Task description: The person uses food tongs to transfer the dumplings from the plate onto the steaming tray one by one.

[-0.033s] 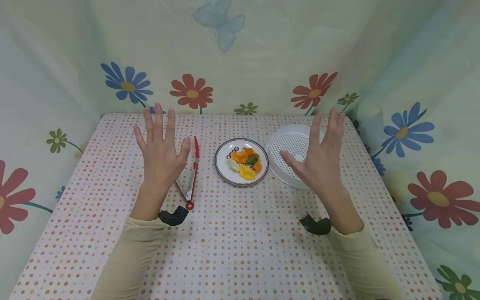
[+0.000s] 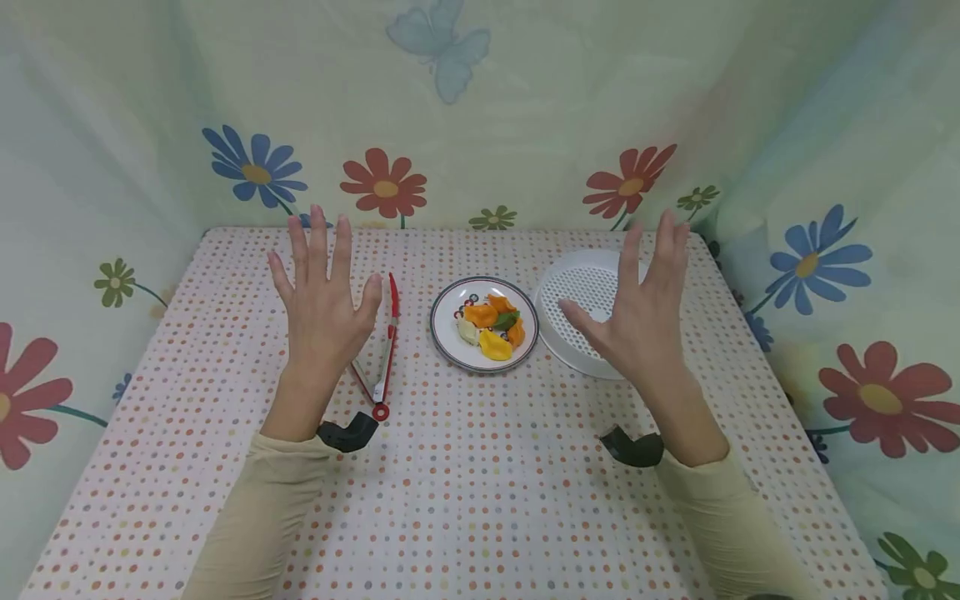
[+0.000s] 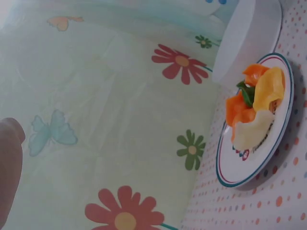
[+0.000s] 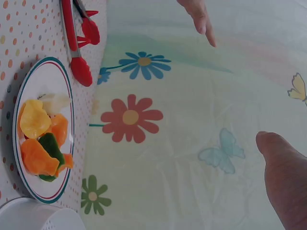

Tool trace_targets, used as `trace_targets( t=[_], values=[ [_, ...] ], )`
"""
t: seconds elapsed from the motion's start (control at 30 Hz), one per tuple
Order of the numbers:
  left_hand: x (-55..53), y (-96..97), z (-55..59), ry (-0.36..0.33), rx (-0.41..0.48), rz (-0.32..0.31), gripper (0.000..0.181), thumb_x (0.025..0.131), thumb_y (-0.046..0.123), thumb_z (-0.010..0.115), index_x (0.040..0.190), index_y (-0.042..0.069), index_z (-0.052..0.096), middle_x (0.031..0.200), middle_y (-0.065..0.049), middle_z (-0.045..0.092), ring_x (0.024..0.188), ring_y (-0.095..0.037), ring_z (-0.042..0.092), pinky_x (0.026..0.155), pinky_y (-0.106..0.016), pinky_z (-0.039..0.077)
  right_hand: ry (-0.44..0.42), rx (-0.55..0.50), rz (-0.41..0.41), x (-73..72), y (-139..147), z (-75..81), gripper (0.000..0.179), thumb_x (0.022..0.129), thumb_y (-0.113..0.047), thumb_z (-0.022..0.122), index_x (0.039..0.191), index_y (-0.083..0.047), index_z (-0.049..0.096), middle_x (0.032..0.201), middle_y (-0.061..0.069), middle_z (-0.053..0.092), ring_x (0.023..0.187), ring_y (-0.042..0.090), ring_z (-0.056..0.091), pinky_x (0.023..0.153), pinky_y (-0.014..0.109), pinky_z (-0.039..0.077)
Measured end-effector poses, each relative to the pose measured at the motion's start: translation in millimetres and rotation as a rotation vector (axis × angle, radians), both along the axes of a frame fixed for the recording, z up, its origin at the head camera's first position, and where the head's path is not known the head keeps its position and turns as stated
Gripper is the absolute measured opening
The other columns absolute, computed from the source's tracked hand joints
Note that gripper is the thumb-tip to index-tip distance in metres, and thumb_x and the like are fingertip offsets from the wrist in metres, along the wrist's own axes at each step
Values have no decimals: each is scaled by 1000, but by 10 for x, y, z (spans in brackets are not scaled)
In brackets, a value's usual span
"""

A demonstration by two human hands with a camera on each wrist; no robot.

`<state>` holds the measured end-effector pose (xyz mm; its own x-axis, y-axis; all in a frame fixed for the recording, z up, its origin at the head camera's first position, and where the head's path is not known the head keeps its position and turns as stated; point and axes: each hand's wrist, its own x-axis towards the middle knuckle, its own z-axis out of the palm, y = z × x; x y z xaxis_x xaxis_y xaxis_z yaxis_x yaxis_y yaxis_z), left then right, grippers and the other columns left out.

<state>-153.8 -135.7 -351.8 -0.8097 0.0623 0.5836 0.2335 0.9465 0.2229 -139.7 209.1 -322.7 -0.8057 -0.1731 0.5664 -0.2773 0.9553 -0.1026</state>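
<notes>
Both hands are raised above the table with fingers spread and nothing in them. In the head view the left hand (image 2: 322, 325) is nearest to a pair of tongs (image 2: 388, 358) with red tips and metal arms, partly covering them. My right hand (image 2: 648, 325) overlaps a round white perforated tray (image 2: 577, 292). Between the hands sits a white plate (image 2: 444, 337) with dark rim lines. It bears several soft-looking folded pieces: orange, a yellow piece (image 2: 495, 345), a green one (image 2: 506, 320) and a whitish one (image 2: 467, 331). The right wrist view shows the tongs' scalloped red tips (image 4: 81, 71) spread apart.
A dotted cloth covers the table (image 2: 480, 500). Behind it and at both sides hangs a pale curtain (image 2: 525, 100) printed with flowers and a butterfly. Each wrist carries a black camera mount, the left mount (image 2: 348, 433) and the right mount (image 2: 632, 448).
</notes>
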Motion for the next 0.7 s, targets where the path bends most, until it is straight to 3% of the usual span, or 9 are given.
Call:
trace_targets(
  t=[0.1,0.23,0.4,0.57,0.7],
  values=[
    [3,-20,-25,-21,-12,0,69,89,50,31,146,22,4,153,0,-9,140,-26,-10,104,-60,-6,-40,-7,1,-30,-28,-32,106,73,-71,47,145,-16,-9,150,11,-16,138,32,-16,110,52,-4],
    [39,-41,-105,-85,-23,11,70,89,48,36,146,22,3,153,0,-9,140,-26,-11,103,-62,-5,-175,-2,-37,-75,-58,-118,115,69,-62,62,145,-16,-11,149,8,-23,137,31,-20,109,56,0],
    [100,-52,-210,-192,29,69,73,89,48,40,146,23,2,153,-3,-11,140,-25,-12,105,-60,-1,-311,-1,-104,-47,32,-228,119,66,-61,66,144,-14,-11,149,5,-24,138,28,-20,108,57,3],
    [249,-42,-400,-396,166,218,79,89,49,40,146,16,-2,150,-21,0,138,-39,8,101,-60,23,-401,-35,-135,10,354,-400,125,63,-64,67,143,-10,-14,150,8,-20,139,31,-14,105,60,9],
    [347,-44,-576,-559,209,313,87,88,51,41,144,8,-9,143,-34,15,130,-47,24,88,-62,34,-547,-111,-137,43,749,-564,131,61,-70,63,140,-9,-22,148,10,-26,136,36,-18,101,64,10]
  ],
)
